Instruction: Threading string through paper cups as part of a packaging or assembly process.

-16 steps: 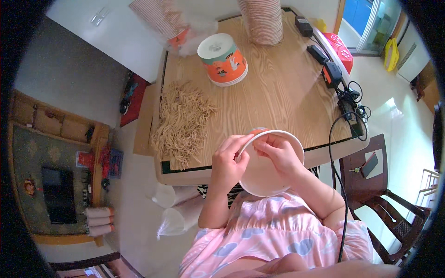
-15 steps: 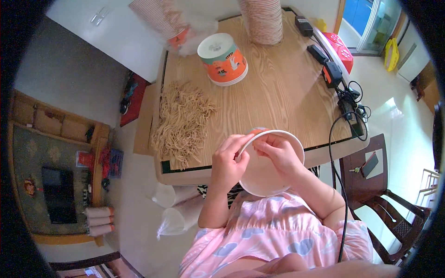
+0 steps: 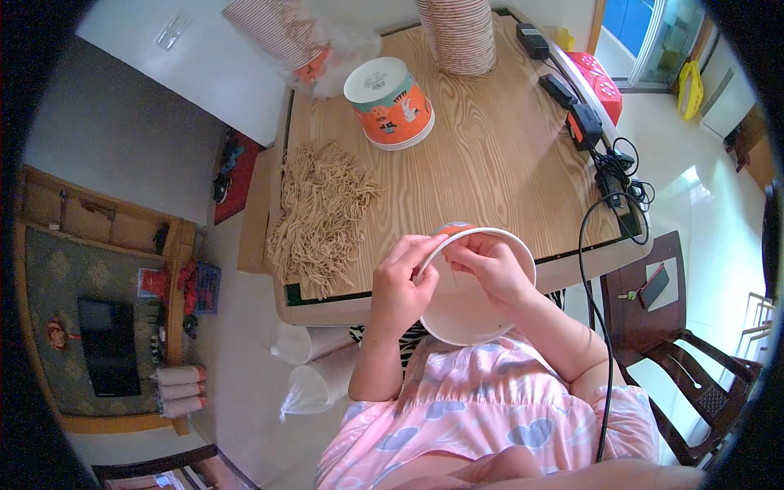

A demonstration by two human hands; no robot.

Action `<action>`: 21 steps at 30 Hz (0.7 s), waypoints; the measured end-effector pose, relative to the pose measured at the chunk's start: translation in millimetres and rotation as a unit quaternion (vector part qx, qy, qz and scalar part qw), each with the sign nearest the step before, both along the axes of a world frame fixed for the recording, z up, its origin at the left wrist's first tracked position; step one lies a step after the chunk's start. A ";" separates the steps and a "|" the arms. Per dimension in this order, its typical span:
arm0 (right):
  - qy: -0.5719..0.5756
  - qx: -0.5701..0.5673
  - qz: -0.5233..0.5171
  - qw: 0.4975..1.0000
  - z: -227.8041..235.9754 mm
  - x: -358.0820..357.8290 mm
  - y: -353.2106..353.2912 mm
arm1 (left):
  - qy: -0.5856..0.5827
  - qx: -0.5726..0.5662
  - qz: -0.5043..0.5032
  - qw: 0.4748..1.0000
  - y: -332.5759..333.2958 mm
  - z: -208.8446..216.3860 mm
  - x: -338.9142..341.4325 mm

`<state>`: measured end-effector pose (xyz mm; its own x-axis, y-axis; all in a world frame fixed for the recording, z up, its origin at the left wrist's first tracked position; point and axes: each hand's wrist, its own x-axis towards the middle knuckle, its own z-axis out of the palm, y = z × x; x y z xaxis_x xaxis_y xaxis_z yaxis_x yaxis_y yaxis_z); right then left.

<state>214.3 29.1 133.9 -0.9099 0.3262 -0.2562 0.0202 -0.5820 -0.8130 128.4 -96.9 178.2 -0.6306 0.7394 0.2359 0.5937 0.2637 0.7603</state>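
Observation:
A white-lined paper bucket (image 3: 467, 317) with a bit of orange on its outside is tilted toward me, its mouth facing up at my lap, in front of the table edge. My left hand (image 3: 402, 282) grips its left rim, thumb inside and fingers outside. Inside the mouth, my right hand (image 3: 496, 273) has its thumb and fingers pinched together by the far wall. What they pinch, if anything, is too small to make out. Left of the bucket lies a loose pile of tan cords (image 3: 322, 220).
An upside-down stack of orange and green paper buckets (image 3: 390, 110) stands on the wooden table (image 3: 482, 155). Behind it rise a tall stack of buckets (image 3: 457, 41) and a bagged stack (image 3: 282, 37). Black adapters (image 3: 584, 126) and a cable line the right edge. A dark chair (image 3: 653, 302) stands at right.
Both hands and the bucket stay almost in place. My right fingers have shifted slightly inside the bucket; the whole view has tilted a little.

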 end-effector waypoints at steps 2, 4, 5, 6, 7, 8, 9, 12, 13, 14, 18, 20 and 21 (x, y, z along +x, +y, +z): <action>0.005 -0.005 -0.005 1.000 -1.3 -0.5 0.2 | 0.002 0.004 -0.003 1.000 0.3 -2.0 -1.1; 0.014 -0.004 -0.002 1.000 -2.3 -1.2 0.9 | 0.004 0.009 -0.005 1.000 0.4 -3.0 -1.6; 0.023 -0.002 0.001 1.000 -2.8 -1.5 1.2 | 0.004 0.011 -0.004 1.000 0.4 -3.2 -1.5; 0.023 -0.002 0.001 1.000 -3.8 -1.6 1.1 | 0.004 0.013 -0.003 1.000 0.6 -3.2 -1.3; 0.017 -0.005 -0.004 1.000 -5.0 -1.7 0.9 | 0.004 0.012 -0.004 1.000 1.2 -2.3 -0.9; 0.012 -0.008 -0.010 1.000 -5.6 -1.7 0.9 | 0.004 0.014 -0.004 1.000 2.0 -0.6 -0.1; 0.012 -0.009 -0.009 1.000 -4.0 -1.6 0.4 | 0.006 0.016 -0.002 1.000 1.8 1.0 0.6; 0.004 -0.014 -0.007 1.000 -1.4 -0.8 0.5 | -0.021 -0.003 -0.031 0.999 -1.1 4.6 -2.7; 0.012 -0.010 0.005 1.000 -5.5 0.4 2.0 | -0.021 -0.003 -0.033 0.999 -1.8 5.2 -5.1; 0.020 -0.006 0.017 1.000 -9.1 1.4 3.3 | -0.042 -0.019 -0.059 0.997 -2.4 5.9 -8.2; 0.026 0.011 0.029 0.999 -12.9 2.9 1.7 | -0.010 0.011 -0.165 0.986 -7.4 -0.8 -28.4; 0.003 0.025 0.034 0.999 -7.5 4.7 0.2 | -0.013 -0.006 -0.183 0.983 -9.2 5.8 -33.8; 0.003 0.026 0.033 0.999 -6.5 5.2 0.0 | -0.017 -0.021 -0.204 0.979 -8.7 8.7 -36.1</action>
<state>219.5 29.1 127.5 -0.9317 0.2771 -0.2349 0.0525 -0.5372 -0.8418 92.3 -105.6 186.9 -0.2875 0.9401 0.1833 0.6308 0.0418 0.7748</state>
